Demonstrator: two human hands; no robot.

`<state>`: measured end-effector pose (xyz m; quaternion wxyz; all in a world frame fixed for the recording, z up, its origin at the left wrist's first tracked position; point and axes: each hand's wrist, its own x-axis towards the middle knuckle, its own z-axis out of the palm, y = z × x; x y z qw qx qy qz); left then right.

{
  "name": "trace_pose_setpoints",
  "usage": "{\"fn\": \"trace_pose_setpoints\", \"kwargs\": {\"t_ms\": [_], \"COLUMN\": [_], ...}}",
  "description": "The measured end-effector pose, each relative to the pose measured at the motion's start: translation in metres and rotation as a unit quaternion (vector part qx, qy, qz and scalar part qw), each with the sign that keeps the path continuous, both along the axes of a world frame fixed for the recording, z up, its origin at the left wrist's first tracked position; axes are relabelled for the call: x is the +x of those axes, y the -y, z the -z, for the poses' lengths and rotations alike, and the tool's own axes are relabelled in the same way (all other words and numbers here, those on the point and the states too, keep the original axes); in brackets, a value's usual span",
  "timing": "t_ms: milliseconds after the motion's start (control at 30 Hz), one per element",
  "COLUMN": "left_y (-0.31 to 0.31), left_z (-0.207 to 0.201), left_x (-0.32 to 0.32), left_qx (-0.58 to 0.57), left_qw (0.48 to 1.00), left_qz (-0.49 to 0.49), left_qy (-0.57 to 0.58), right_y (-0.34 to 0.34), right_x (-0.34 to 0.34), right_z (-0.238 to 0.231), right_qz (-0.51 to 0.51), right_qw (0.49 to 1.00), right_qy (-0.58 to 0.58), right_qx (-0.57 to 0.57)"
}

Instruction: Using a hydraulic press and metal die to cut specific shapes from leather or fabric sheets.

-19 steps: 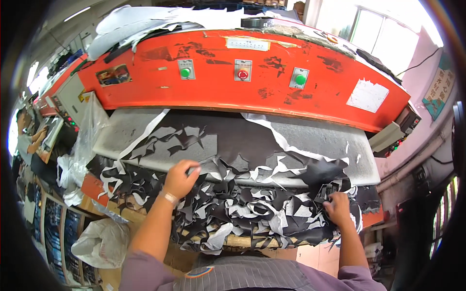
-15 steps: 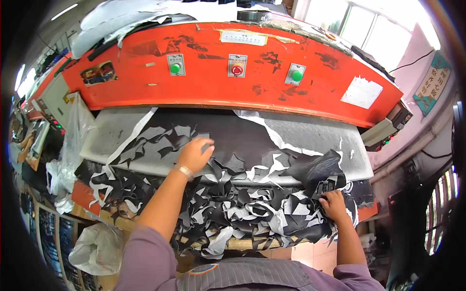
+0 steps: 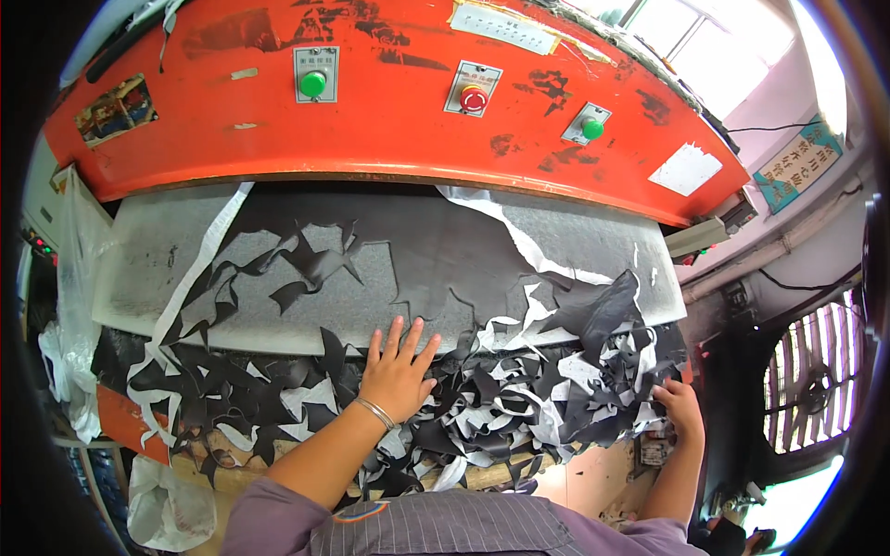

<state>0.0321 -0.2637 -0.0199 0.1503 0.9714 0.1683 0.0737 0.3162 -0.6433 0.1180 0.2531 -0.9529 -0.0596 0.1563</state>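
My left hand (image 3: 399,371) lies with its fingers spread over the front edge of the grey cutting board (image 3: 139,278), on the near pile of scraps. It grips nothing. Under and around it are black and white leather-like offcuts (image 3: 519,408), heaped along the front ledge. My right hand (image 3: 680,408) is curled at the right end of this heap; what its fingers hold, if anything, is hidden. A large black sheet (image 3: 436,241) with cut-out edges stretches across the board and under the machine. Near its right side a folded black piece (image 3: 598,320) bulges up.
An orange press beam (image 3: 371,139) spans the far side of the board, with two green buttons and a red stop button (image 3: 474,99). White strips (image 3: 209,250) run along the sheet's edges. Clear plastic (image 3: 83,250) hangs at left above a white bag (image 3: 167,505).
My left hand has come back toward me from the board and flattened on the scraps. Loose black scraps were shifted forward and left. My right hand moved right and nearer; the view tilted.
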Motion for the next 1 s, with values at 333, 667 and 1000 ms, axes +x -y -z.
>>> {"fn": "trace_pose_setpoints", "kwargs": {"t_ms": [333, 667, 1000], "left_y": [-0.011, -0.031, -0.006], "left_z": [0.014, 0.001, 0.014], "left_x": [-0.008, -0.002, 0.038], "left_qx": [-0.048, -0.152, -0.112], "left_qw": [0.999, 0.945, 0.950], "left_qz": [-0.007, -0.120, -0.208], "left_qy": [0.004, 0.264, 0.203], "right_y": [-0.204, -0.388, -0.337], "right_x": [-0.064, -0.047, -0.015], "right_z": [0.007, 0.080, 0.128], "right_qz": [-0.475, -0.679, -0.515], "right_qw": [0.868, 0.706, 0.811], "right_qy": [0.122, 0.195, 0.185], "right_qx": [0.078, -0.052, 0.208]}}
